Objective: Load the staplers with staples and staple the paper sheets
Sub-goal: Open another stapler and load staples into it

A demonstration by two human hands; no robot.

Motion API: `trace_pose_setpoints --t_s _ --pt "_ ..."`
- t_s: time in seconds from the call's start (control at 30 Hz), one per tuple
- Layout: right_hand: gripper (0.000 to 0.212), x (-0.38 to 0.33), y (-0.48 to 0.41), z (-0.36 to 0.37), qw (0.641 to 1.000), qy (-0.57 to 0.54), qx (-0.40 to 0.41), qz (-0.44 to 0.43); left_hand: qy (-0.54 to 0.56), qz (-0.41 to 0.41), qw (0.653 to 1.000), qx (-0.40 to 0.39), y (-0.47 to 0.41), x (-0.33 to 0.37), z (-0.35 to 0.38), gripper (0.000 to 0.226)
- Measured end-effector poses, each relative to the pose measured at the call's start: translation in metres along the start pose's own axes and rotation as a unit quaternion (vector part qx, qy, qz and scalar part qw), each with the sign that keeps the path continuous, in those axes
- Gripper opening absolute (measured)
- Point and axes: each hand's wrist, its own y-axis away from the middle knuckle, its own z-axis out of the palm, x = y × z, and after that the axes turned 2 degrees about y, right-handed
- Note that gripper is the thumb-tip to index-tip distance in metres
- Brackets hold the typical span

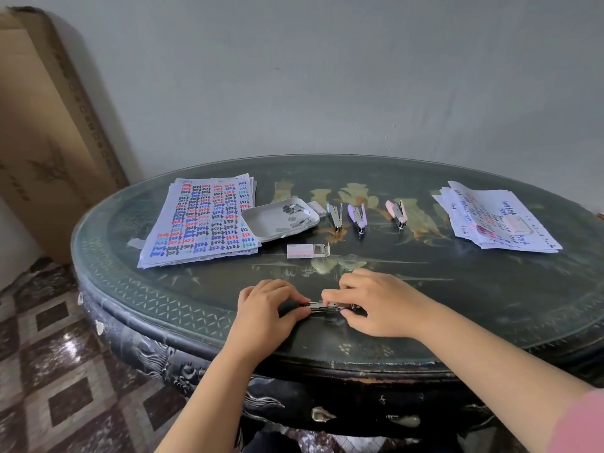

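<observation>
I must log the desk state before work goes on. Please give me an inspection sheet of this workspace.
Surface: dark oval table, glass top, painted pattern.
Job's things: stapler held in both hands; three staplers in a row behind; tray with staple strips; open staple box; paper stack at left, second stack at right.
Clutter: nothing seen.
Grips: left hand and right hand both closed on the stapler.
Cables: nothing seen.
Surroundings: cardboard box against wall, tiled floor.
</observation>
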Motion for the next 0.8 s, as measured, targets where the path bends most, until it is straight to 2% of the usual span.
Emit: trace_pose_setpoints --t_s 0.17,0.33,0.43,0.47,0.5,0.6,0.7,0.8 --pt "0.018 0.010 0.008 -0.005 0.999 -0.003 0.048 0.017 0.003 0.000 1.000 0.001 0.000 0.000 0.000 0.009" --pt "0.023 0.005 0.013 0.001 0.989 -0.071 0.101 0.084 0.006 0.003 1.000 0.009 0.000 -0.001 0.001 0.014" --pt "0.005 0.000 0.014 0.004 0.976 -0.144 0.089 0.134 0.009 0.006 1.000 0.012 0.000 -0.002 0.001 0.017" --pt "0.009 -0.003 0.012 0.004 0.973 -0.167 0.080 0.134 0.010 0.008 1.000 0.012 0.000 -0.002 0.001 0.018" --pt "0.024 -0.006 0.010 0.004 0.975 -0.175 0.061 0.124 0.011 0.010 1.000 0.012 -0.001 -0.002 0.001 0.020" --pt "0.049 -0.011 0.003 0.004 0.985 -0.150 -0.005 0.087 0.010 0.009 1.000 0.010 -0.001 -0.003 0.001 0.020" --pt "0.052 -0.010 0.001 0.005 0.985 -0.146 -0.029 0.085 0.011 0.008 1.000 0.011 0.000 -0.002 0.001 0.016" --pt "0.046 -0.008 0.003 0.005 0.977 -0.186 -0.011 0.100 0.015 0.007 1.000 0.008 0.000 -0.002 0.000 0.015"
